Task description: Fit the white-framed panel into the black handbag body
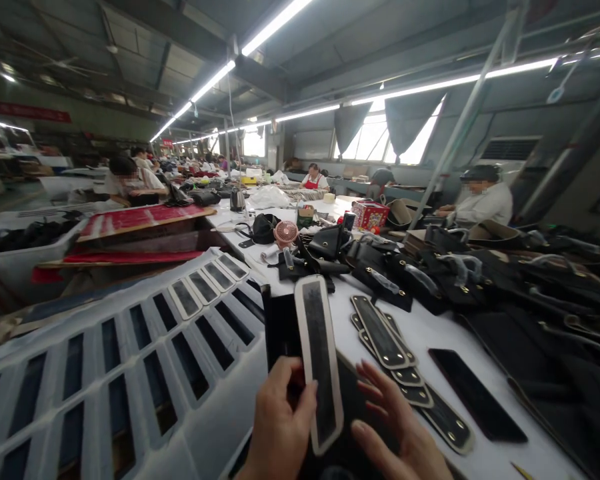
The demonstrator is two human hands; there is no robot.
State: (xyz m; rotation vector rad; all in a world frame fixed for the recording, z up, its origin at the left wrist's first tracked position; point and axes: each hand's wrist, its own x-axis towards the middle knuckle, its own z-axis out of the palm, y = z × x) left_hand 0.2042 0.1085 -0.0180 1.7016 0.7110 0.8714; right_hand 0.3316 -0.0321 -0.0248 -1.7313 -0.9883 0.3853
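Note:
My left hand (279, 427) grips the lower end of a long black strip with a pale rounded border (319, 360), held upright over the white table (430, 330). A black rectangular piece (280, 330) stands just behind it. My right hand (397, 430) hovers beside the strip, fingers spread, holding nothing. Right of it lies a fanned stack of similar bordered strips with rivets (400, 360), and a plain black strip (475, 403).
A white slotted rack (130, 373) at left carries several bordered strips (203, 287). Black bags and straps (505, 280) pile along the right. A small pink fan (285, 233), a red box (370, 215) and seated people (480, 200) lie further down.

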